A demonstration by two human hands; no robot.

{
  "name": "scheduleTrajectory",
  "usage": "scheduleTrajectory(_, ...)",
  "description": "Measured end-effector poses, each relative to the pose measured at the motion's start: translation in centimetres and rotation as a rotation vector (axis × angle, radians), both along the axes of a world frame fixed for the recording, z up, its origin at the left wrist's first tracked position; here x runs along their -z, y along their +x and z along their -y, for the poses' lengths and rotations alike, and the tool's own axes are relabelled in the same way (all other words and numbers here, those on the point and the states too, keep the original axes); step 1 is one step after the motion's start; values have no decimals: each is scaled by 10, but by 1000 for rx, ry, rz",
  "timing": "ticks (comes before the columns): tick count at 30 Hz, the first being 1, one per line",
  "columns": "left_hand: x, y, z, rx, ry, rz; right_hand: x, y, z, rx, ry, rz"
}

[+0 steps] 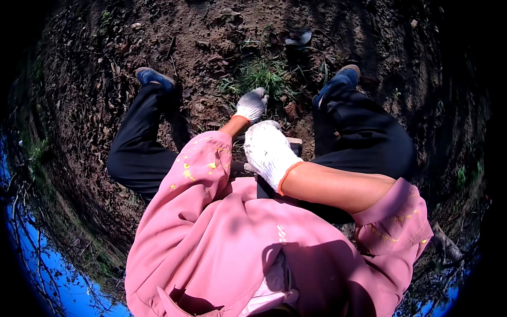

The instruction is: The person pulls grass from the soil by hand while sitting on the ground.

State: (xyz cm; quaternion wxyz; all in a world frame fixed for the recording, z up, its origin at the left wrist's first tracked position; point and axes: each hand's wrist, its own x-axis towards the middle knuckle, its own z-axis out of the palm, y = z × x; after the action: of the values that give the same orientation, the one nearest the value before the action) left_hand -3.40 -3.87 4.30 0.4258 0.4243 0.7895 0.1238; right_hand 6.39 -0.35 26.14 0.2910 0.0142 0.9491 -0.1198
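My left hand [252, 106], in a white knit glove with an orange cuff edge, is at the near edge of a green grass tuft [266, 77]. Its fingers curl down, and whether they hold any blades is hidden. Closer to my body, my right hand [268, 148] wears a matching, soiled glove. Its back faces up and conceals the fingers and palm. A pale wooden piece [295, 140] sticks out beyond its far right side, and a pale wood-like end [248, 167] shows at its near left. I cannot tell whether these join or whether the hand grips them.
Brown soil [214, 31] with dry leaves and twigs surrounds the tuft. My blue shoes, the left [154, 76] and the right [340, 83], stand wide apart on either side. A pale flat object [299, 37] lies beyond the grass. A branch or log [447, 245] lies at the right.
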Motion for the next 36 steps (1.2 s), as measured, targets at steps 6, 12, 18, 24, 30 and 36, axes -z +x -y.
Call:
scheduleTrajectory(6,-11,-5,19,189,476,-63,0,2,0,14,34,-101)
scheduleTrajectory(12,4,-47,-19,78,155,-369,1,-4,-3,-12,4,-9)
scheduleTrajectory(18,18,-61,-33,60,-350,-218,9,-1,-3,26,56,-109)
scheduleTrajectory(24,54,-46,5,-35,-172,3,3,-2,-3,-37,-42,14)
scheduleTrajectory(30,13,-25,1,-88,-199,340,6,7,1,-15,38,-74)
scheduleTrajectory(36,-33,-22,23,-298,-153,570,4,6,1,-31,-12,-68)
